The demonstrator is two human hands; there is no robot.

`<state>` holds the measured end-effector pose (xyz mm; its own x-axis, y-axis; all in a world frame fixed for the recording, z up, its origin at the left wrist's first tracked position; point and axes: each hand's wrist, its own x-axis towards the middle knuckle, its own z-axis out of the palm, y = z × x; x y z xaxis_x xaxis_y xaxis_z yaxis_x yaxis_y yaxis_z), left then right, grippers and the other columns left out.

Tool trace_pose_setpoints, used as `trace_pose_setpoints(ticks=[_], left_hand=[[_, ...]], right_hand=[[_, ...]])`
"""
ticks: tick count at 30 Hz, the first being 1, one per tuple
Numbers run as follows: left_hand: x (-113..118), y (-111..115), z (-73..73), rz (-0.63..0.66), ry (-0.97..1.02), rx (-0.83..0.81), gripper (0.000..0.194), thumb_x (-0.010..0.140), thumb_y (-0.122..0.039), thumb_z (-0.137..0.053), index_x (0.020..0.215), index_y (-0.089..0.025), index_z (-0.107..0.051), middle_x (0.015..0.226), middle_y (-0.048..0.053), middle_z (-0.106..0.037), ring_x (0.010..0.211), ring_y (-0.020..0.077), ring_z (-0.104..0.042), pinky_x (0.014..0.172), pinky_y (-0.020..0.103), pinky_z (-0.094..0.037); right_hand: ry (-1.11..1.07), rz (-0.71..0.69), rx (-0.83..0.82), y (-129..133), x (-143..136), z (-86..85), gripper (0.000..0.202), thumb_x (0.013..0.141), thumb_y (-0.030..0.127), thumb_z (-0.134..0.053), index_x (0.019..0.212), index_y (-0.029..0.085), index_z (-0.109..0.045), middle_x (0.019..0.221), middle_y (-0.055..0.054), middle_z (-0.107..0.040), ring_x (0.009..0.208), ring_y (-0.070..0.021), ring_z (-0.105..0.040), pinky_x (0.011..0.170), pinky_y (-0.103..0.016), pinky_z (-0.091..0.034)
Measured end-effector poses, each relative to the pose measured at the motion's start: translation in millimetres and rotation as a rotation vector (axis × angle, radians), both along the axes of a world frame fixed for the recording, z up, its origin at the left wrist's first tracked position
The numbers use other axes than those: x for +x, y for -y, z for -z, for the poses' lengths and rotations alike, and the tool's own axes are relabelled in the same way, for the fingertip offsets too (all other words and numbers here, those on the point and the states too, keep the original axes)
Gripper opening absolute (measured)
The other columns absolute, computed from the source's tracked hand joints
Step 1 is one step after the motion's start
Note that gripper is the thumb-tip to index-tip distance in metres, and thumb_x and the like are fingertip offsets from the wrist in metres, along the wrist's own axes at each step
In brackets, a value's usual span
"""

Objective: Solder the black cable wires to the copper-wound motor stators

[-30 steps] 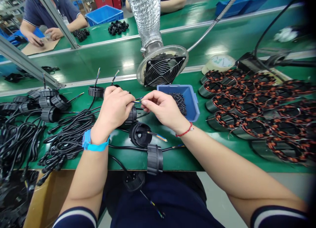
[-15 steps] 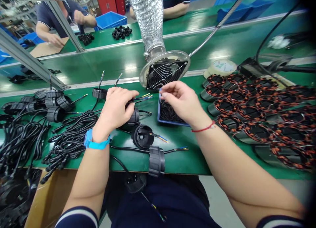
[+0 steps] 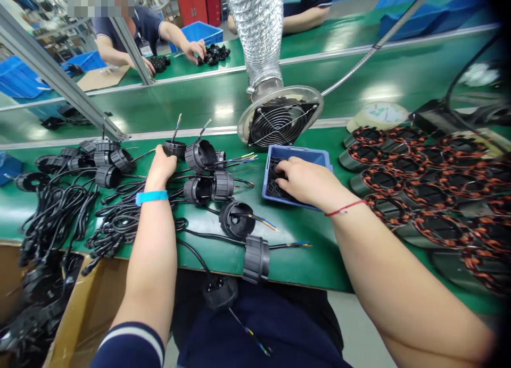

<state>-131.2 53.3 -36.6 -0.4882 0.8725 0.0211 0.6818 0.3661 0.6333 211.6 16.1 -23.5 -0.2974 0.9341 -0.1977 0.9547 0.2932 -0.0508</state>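
Note:
My left hand (image 3: 162,165) reaches to the far left of the middle group, its fingers closed at the side of a black ribbed cap (image 3: 174,149) with coloured wires standing up from it. The fingertips are partly hidden. My right hand (image 3: 301,179) dips into a blue bin (image 3: 325,158) of thin black pieces (image 3: 273,186), thumb and forefinger apart over them. Between my hands lie more black ribbed caps, among them a cap with a wide opening (image 3: 200,155) and one at the table's front (image 3: 256,259), with cables and bare coloured wire ends.
Black cables (image 3: 59,214) lie coiled at left. Copper-wound stator rings (image 3: 385,181) fill the right side. A round fan (image 3: 277,126) on a silver duct (image 3: 259,33) hangs behind the bin. Another cap (image 3: 220,292) rests at my lap. Across the bench, a person's hand (image 3: 195,51) touches small black parts.
My left hand has left the wires in the middle and moved left to the upright-wired cap. My right hand has gone from the bin's rim down into it. The view has shifted left.

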Motion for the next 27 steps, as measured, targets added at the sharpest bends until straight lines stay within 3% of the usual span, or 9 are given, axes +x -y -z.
trace_pose_setpoints(ticks=[3, 5, 9, 11, 13, 18, 20, 23, 27], left_hand=[[8, 1, -2.8, 0.047, -0.022, 0.043, 0.08, 0.075, -0.016, -0.061, 0.15, -0.014, -0.033, 0.159, 0.017, -0.031, 0.149, 0.0324, -0.025, 0.122, 0.046, -0.024], [12, 0, -4.1, 0.122, -0.092, 0.08, 0.077, 0.078, -0.016, -0.061, 0.149, -0.014, -0.034, 0.162, 0.015, -0.023, 0.152, 0.0275, -0.019, 0.124, 0.039, -0.021], [18, 2, -3.7, 0.112, -0.248, 0.094, 0.027, 0.082, -0.022, -0.061, 0.108, -0.014, -0.064, 0.134, 0.018, -0.054, 0.131, 0.0332, -0.047, 0.113, 0.046, -0.037], [21, 3, -2.9, 0.068, -0.326, 0.118, 0.008, 0.083, -0.022, -0.06, 0.084, -0.015, -0.064, 0.123, 0.017, -0.06, 0.124, 0.0362, -0.051, 0.108, 0.05, -0.04], [23, 4, -2.3, 0.065, -0.378, 0.147, 0.006, 0.082, -0.017, -0.058, 0.081, -0.016, -0.063, 0.118, 0.015, -0.062, 0.119, 0.0342, -0.054, 0.104, 0.047, -0.043], [25, 7, -3.7, 0.267, -0.34, 0.177, 0.051, 0.081, -0.006, -0.052, 0.13, -0.017, -0.055, 0.134, 0.013, -0.058, 0.121, 0.0277, -0.055, 0.104, 0.04, -0.041], [25, 8, -5.8, 0.347, -0.379, 0.119, 0.043, 0.085, -0.012, -0.052, 0.126, -0.02, -0.061, 0.13, 0.012, -0.062, 0.12, 0.0308, -0.054, 0.105, 0.045, -0.038], [26, 9, -9.5, 0.31, -0.43, 0.127, 0.023, 0.09, -0.022, -0.05, 0.101, -0.021, -0.071, 0.115, 0.012, -0.068, 0.113, 0.0325, -0.057, 0.103, 0.05, -0.036], [27, 17, -18.0, 0.156, -0.407, 0.528, 0.027, 0.095, -0.031, -0.047, 0.085, -0.019, -0.069, 0.094, 0.01, -0.068, 0.1, 0.0265, -0.059, 0.096, 0.042, -0.042]], right_hand=[[-0.003, -0.008, 0.013, 0, -1, -0.5, 0.033, 0.094, 0.034, -0.048, 0.119, 0.017, -0.061, 0.119, -0.013, -0.063, 0.105, -0.0282, -0.066, 0.078, -0.034, -0.05], [-0.001, -0.013, 0.029, 0, -1, 0.6, 0.032, 0.094, 0.034, -0.048, 0.118, 0.017, -0.061, 0.118, -0.012, -0.063, 0.103, -0.0276, -0.066, 0.077, -0.034, -0.049], [-0.002, -0.044, 0.059, 0, -3, 2.8, 0.029, 0.094, 0.027, -0.043, 0.112, 0.017, -0.064, 0.112, -0.012, -0.064, 0.098, -0.0269, -0.067, 0.073, -0.033, -0.047], [-0.007, -0.053, 0.056, 0, -3, 3.4, 0.03, 0.094, 0.026, -0.042, 0.109, 0.017, -0.065, 0.111, -0.012, -0.064, 0.098, -0.0266, -0.067, 0.072, -0.033, -0.047], [-0.019, -0.052, 0.046, -1, -2, 3.8, 0.03, 0.094, 0.026, -0.042, 0.109, 0.018, -0.067, 0.112, -0.011, -0.064, 0.1, -0.0259, -0.066, 0.073, -0.032, -0.047], [-0.123, -0.062, 0.055, -5, 3, 5.8, 0.031, 0.093, 0.026, -0.043, 0.104, 0.02, -0.071, 0.111, -0.009, -0.066, 0.103, -0.0236, -0.064, 0.083, -0.032, -0.048], [-0.171, -0.077, 0.069, -6, 4, 6.8, 0.031, 0.092, 0.026, -0.043, 0.102, 0.02, -0.072, 0.109, -0.01, -0.067, 0.102, -0.0237, -0.064, 0.085, -0.033, -0.048], [-0.205, -0.072, 0.077, -9, 7, 8.1, 0.031, 0.092, 0.027, -0.043, 0.101, 0.02, -0.072, 0.107, -0.009, -0.069, 0.098, -0.0239, -0.065, 0.083, -0.034, -0.049], [-0.263, -0.025, 0.061, -12, 10, 5.9, 0.027, 0.089, 0.026, -0.047, 0.099, 0.023, -0.072, 0.106, -0.006, -0.074, 0.096, -0.0236, -0.067, 0.08, -0.033, -0.049]])
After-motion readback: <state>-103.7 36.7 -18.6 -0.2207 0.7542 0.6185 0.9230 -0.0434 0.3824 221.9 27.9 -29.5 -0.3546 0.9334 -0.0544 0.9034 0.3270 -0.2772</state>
